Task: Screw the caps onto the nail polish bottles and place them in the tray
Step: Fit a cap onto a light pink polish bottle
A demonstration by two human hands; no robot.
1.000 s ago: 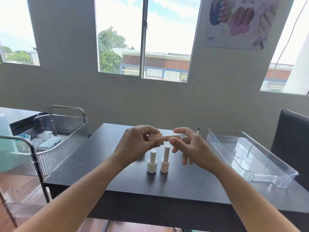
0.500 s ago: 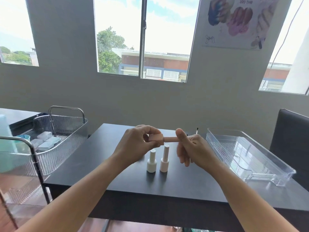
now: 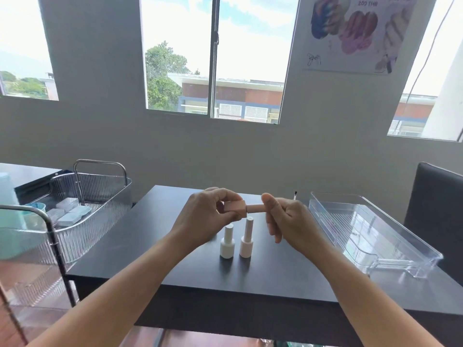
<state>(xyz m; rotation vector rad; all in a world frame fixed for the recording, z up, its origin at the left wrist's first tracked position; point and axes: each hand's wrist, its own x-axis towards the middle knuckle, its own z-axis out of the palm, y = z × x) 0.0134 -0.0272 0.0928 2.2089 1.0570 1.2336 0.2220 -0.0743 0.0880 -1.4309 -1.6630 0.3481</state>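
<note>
1. Forearms enter from the near edge and converge above the middle of the dark bench (image 3: 263, 279).
2. Two pale capped bottles, a white bottle (image 3: 227, 242) and a cream bottle (image 3: 246, 238), stand upright side by side on the bench, just below and nearer than the hands.
3. Left hand (image 3: 203, 219): fingers (image 3: 225, 196) are curled and pinch the square body of the pink bottle (image 3: 234, 206), thumb below and fingertips above. The bottle is held horizontally, clear of the bench, neck pointing right.
4. Right hand (image 3: 288, 221): thumb and curled fingers pinch the pink cap (image 3: 255, 208), which meets the bottle neck in line with it.
5. Clear tray (image 3: 380, 236) lies on the bench to the right, well apart from the hands.
6. Small dark brush tip (image 3: 295, 194) shows beyond the right hand.
7. Ribbed cart basket (image 3: 100, 201) stands to the left of the bench.
</note>
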